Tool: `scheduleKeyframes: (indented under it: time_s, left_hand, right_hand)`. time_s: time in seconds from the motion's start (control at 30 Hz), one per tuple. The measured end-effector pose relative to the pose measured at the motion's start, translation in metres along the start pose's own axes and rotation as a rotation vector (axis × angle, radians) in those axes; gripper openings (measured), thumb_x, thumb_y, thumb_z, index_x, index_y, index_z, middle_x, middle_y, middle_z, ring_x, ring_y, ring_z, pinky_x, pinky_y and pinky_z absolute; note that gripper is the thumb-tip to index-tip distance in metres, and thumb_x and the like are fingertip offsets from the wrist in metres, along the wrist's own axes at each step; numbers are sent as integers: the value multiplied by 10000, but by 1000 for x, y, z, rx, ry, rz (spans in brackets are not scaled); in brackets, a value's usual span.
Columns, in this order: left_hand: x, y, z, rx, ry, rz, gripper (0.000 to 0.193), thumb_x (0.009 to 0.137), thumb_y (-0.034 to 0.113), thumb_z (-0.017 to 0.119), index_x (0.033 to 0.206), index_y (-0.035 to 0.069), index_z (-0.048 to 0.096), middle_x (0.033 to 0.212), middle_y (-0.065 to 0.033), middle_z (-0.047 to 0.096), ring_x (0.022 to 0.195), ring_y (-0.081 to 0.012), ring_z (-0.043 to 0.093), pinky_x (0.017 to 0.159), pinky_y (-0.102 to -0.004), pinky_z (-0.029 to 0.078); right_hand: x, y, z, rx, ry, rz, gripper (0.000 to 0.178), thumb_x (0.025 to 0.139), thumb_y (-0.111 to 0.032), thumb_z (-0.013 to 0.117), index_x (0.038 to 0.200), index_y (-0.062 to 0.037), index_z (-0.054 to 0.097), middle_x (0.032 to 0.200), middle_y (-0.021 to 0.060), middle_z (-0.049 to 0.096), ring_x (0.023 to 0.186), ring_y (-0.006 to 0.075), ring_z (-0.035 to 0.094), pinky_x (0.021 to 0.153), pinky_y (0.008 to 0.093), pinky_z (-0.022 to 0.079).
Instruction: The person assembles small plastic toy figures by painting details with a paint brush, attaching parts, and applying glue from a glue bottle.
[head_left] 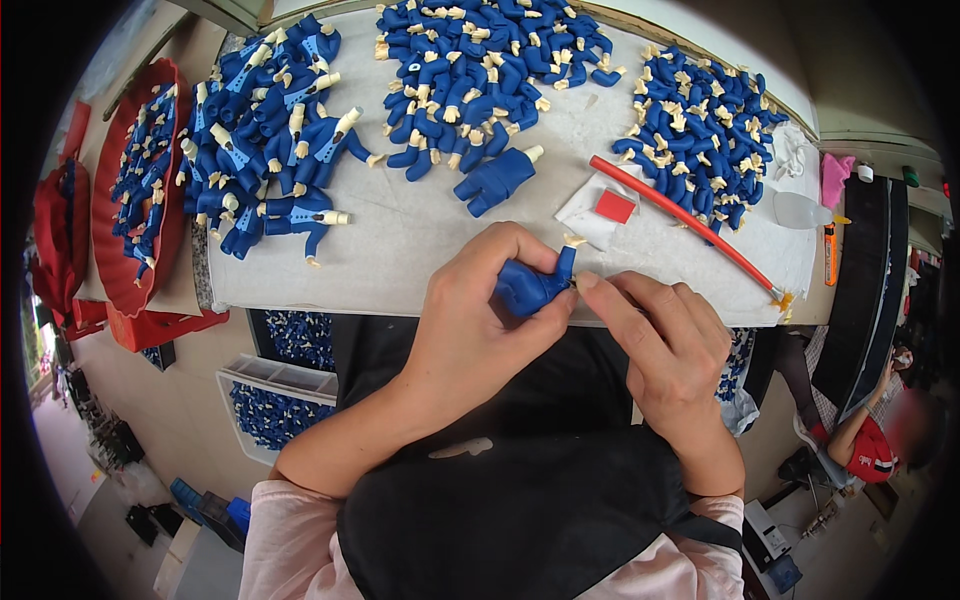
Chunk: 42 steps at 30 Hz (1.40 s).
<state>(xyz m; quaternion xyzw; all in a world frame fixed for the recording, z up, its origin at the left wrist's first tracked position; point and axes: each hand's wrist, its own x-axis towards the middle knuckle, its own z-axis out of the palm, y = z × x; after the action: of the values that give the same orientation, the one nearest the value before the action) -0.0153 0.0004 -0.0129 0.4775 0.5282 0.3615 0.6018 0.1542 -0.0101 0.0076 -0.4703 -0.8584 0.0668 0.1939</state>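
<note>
Blue figure body (522,290), one: was gripped in left hand (462,312), small arm (566,262) pointing away, just left of right hand (668,345), whose fingertips stood narrow, contents unclear.

Left hand (470,295) curled in grip; right hand (675,345) just beside it, partly curled; both bare forearms (345,440) angled inward.

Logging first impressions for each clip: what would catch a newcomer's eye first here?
Heaps of blue figure parts with cream hands spread across the far side of the white worktop. Nearer, the left hand grips a blue body, the right hand close beside it. A red rod slants across the worktop's right part, and a red scalloped tray sits far left.
</note>
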Motion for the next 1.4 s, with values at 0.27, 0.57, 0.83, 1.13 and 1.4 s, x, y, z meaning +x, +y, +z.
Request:
scheduleKeyframes:
  time_s: [0.27, 0.57, 0.83, 1.13, 1.4]
  left_hand:
    - [0, 0, 0, -2, 8, 5, 201, 684, 21, 635, 817, 15, 484, 761, -72, 523, 653, -133, 520, 589, -241, 420]
    - [-1, -2, 0, 19, 12, 20, 206, 676, 18, 635, 819, 13, 485, 770, -82, 523, 657, -160, 529, 594, -254, 422]
    - [-1, -3, 0, 14, 23, 12, 205, 675, 19, 634, 816, 15, 485, 757, -81, 519, 658, -160, 527, 592, -254, 419]
    - [0, -5, 2, 48, 2, 30, 208, 695, 12, 636, 845, 28, 492, 758, -25, 506, 667, -76, 490, 572, -215, 403]
    - [-4, 13, -6, -92, -53, -100, 234, 730, -33, 602, 918, 45, 486, 799, 12, 507, 636, -22, 469, 523, -151, 384]
  right_hand:
    - [0, 1, 0, -7, 6, -2, 367, 615, -13, 577, 971, -92, 623, 785, 59, 571, 553, 161, 494, 472, 256, 389]
    - [0, -1, 0, -47, -20, -20, 364, 619, -16, 576, 971, -91, 624, 786, 53, 570, 549, 155, 486, 470, 254, 386]
    - [-4, 2, 6, -33, 16, -42, 416, 588, -3, 561, 982, -123, 622, 786, 33, 552, 535, 130, 453, 446, 236, 368]
    - [-5, 5, 0, 43, 14, -5, 427, 603, 7, 551, 998, -146, 609, 803, 20, 545, 530, 114, 442, 437, 225, 372]
    - [-57, 97, -83, 178, 702, 852, 205, 780, 32, 451, 975, -2, 502, 893, 140, 542, 633, 224, 504, 616, 269, 432]
